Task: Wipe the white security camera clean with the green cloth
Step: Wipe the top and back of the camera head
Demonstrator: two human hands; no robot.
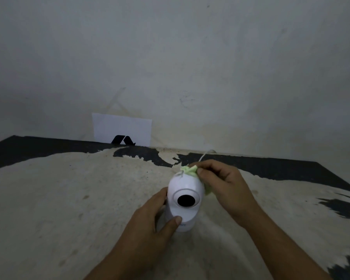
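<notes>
The white security camera (185, 199) stands upright, lens facing the wearer. The left hand (150, 217) grips its base; the right hand (224, 186) pinches the green cloth (190, 171) against its top.

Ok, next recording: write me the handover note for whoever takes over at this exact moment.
Left hand: grips the white security camera at its base, lens facing the wearer.
Right hand: presses the bunched green cloth against the camera's top rear, where a white cable leaves.
Done: cannot tell how much is wiped.
Left: lens face, sides, base.
</notes>
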